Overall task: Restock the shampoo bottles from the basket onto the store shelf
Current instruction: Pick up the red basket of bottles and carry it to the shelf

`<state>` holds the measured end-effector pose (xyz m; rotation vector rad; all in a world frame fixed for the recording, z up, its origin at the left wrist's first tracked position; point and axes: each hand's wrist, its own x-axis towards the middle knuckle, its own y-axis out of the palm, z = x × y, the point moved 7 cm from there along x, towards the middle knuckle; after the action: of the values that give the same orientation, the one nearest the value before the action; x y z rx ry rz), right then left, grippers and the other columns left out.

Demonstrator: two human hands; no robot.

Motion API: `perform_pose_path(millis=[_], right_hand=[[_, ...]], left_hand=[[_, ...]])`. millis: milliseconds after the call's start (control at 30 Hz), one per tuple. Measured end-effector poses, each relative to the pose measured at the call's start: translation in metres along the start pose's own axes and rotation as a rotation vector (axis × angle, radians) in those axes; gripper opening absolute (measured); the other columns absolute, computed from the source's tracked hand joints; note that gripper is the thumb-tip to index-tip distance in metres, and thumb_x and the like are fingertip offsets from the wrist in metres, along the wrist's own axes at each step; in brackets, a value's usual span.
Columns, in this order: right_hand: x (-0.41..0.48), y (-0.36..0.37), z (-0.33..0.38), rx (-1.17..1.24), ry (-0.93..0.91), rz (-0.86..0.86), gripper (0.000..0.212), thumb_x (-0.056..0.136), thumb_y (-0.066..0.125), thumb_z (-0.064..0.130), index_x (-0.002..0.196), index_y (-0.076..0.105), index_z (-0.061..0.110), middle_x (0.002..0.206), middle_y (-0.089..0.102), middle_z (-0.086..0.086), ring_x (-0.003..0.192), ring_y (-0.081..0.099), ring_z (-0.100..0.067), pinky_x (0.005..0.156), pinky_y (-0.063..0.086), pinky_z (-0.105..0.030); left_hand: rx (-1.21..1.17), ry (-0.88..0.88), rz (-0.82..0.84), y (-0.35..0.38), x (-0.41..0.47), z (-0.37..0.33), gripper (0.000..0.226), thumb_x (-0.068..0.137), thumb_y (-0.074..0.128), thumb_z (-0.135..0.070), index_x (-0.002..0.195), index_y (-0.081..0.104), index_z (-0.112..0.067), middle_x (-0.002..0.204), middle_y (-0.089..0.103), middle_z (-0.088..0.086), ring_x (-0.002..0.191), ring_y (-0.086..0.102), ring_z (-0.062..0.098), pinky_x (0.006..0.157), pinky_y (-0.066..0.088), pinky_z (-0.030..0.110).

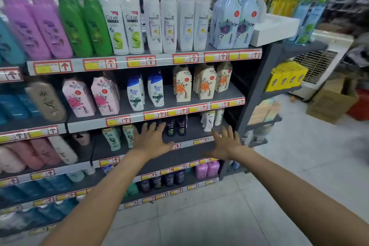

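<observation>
Left hand (151, 140): raised in front of the third tier, fingers straight and spread, holding nothing.
Right hand (225, 144): raised near the tier's right end, fingers also spread, palm towards the shelf, empty.
Basket: not in view, so the count of bottles waiting cannot be told.
Shampoo bottles: every one visible stands on the store shelf (194, 128); none is in either hand.
Third tier: pale green bottles (111, 138) at the left, black Clear bottles (176, 126) just beyond the left hand, white bottles (211, 120) at the right.
Gaps: bare board shows between the black Clear bottles and the white ones, and around the blue-capped bottles (145, 92) on the tier above.
Lower tiers: too blurred to judge how full they are.
Progress: probably between bottles. The top tier looks full, but the open stretches suggest restocking remains.
</observation>
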<state>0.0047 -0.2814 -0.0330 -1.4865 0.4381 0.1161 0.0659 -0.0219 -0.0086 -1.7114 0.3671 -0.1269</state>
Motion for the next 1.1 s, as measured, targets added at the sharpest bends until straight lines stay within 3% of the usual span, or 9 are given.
perform_pose_path(millis=[233, 433, 633, 800, 967, 1100], right_hand=[[0.003, -0.003, -0.059, 0.029, 0.075, -0.008, 0.117, 0.079, 0.057, 0.079, 0.163, -0.004, 0.025, 0.169, -0.013, -0.016, 0.153, -0.022, -0.040, 0.124, -0.005, -0.058], [0.031, 0.004, -0.149, 0.089, 0.072, -0.030, 0.122, 0.076, 0.055, 0.084, 0.163, -0.006, 0.024, 0.169, -0.012, -0.017, 0.152, -0.022, -0.041, 0.122, -0.006, -0.058], [0.060, 0.000, -0.303, 0.184, 0.061, -0.108, 0.121, 0.070, 0.050, 0.090, 0.161, 0.000, 0.028, 0.169, -0.003, -0.014, 0.155, -0.010, -0.040, 0.123, 0.001, -0.059], [0.065, 0.002, -0.439, 0.203, 0.105, -0.044, 0.120, 0.078, 0.048, 0.086, 0.162, -0.007, 0.021, 0.169, -0.009, -0.018, 0.154, -0.015, -0.043, 0.123, -0.002, -0.059], [0.062, 0.002, -0.557, 0.236, 0.218, -0.064, 0.113, 0.084, 0.048, 0.081, 0.162, -0.003, 0.017, 0.168, -0.007, -0.021, 0.153, -0.015, -0.046, 0.123, 0.000, -0.059], [0.051, 0.004, -0.629, 0.253, 0.350, -0.078, 0.110, 0.086, 0.045, 0.080, 0.163, -0.003, 0.017, 0.168, -0.008, -0.020, 0.152, -0.016, -0.046, 0.123, -0.001, -0.059]], left_hand=[[0.045, 0.102, -0.013, 0.001, 0.038, -0.062, 0.094, 0.083, 0.046, -0.079, 0.162, 0.017, -0.035, 0.169, 0.020, 0.002, 0.156, 0.014, 0.033, 0.121, 0.016, 0.065], [0.111, 0.163, 0.020, 0.026, 0.084, -0.162, 0.097, 0.082, 0.044, -0.080, 0.162, 0.015, -0.035, 0.169, 0.019, 0.002, 0.156, 0.014, 0.030, 0.121, 0.018, 0.065], [0.183, 0.204, 0.109, 0.066, 0.133, -0.308, 0.096, 0.084, 0.043, -0.078, 0.163, 0.011, -0.033, 0.170, 0.019, 0.004, 0.155, 0.016, 0.033, 0.120, 0.021, 0.063], [0.208, 0.254, 0.150, 0.081, 0.171, -0.444, 0.094, 0.086, 0.044, -0.078, 0.163, 0.011, -0.035, 0.169, 0.019, 0.003, 0.155, 0.017, 0.030, 0.120, 0.024, 0.058], [0.260, 0.356, 0.175, 0.094, 0.196, -0.563, 0.091, 0.087, 0.045, -0.072, 0.163, 0.013, -0.034, 0.168, 0.022, 0.000, 0.153, 0.022, 0.026, 0.114, 0.035, 0.049], [0.263, 0.433, 0.184, 0.104, 0.212, -0.633, 0.093, 0.082, 0.043, -0.076, 0.161, 0.019, -0.035, 0.166, 0.026, 0.001, 0.151, 0.026, 0.028, 0.114, 0.031, 0.050]])
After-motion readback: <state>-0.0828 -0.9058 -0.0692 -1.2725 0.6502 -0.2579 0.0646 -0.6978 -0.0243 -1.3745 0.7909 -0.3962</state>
